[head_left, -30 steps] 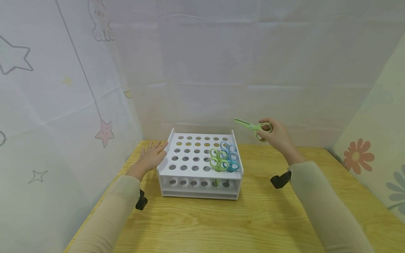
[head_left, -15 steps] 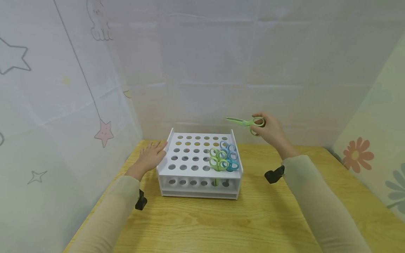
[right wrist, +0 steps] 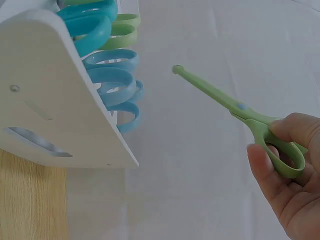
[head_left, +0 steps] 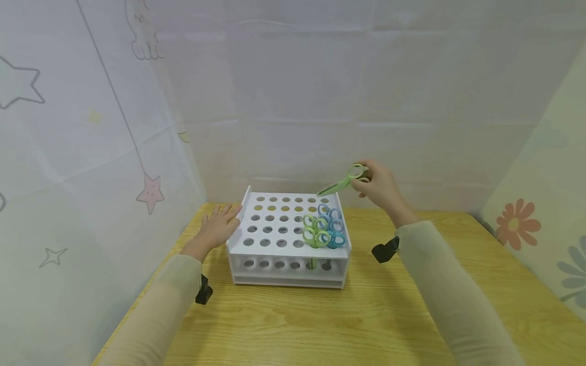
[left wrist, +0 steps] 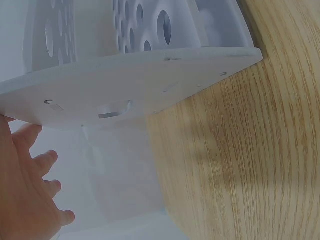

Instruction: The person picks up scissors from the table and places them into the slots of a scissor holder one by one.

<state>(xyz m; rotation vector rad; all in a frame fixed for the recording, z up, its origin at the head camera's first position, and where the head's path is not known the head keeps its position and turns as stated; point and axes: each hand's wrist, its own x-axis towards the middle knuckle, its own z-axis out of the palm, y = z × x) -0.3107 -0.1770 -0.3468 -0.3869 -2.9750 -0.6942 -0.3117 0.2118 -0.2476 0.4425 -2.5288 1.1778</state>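
A white rack [head_left: 274, 250] with rows of round holes stands on the table. My left hand [head_left: 218, 226] rests against its left side panel, fingers spread; the left wrist view has the fingertips at the panel's edge [left wrist: 30, 126]. Above the rack's back right corner, my right hand [head_left: 380, 190] pinches green scissors [head_left: 336, 188] by the handle loops, blades pointing left and downward. In the right wrist view the green scissors [right wrist: 210, 91] hang apart from the rack. Green scissors [head_left: 316, 239], teal scissors [head_left: 333, 242] and light blue scissors [right wrist: 111, 76] stand handles up in the right-hand holes.
The rack's raised right side panel [head_left: 343, 218] borders the blue handles. A wooden table [head_left: 284, 320] extends in front and to the right. Pale printed cloth [head_left: 293, 101] hangs close behind and on both sides. Each wrist bears a black camera [head_left: 386, 250].
My right hand has moved left with the green scissors, toward the rack's back right corner. The blades have swung from pointing left and up to left and down. My left hand has stayed put.
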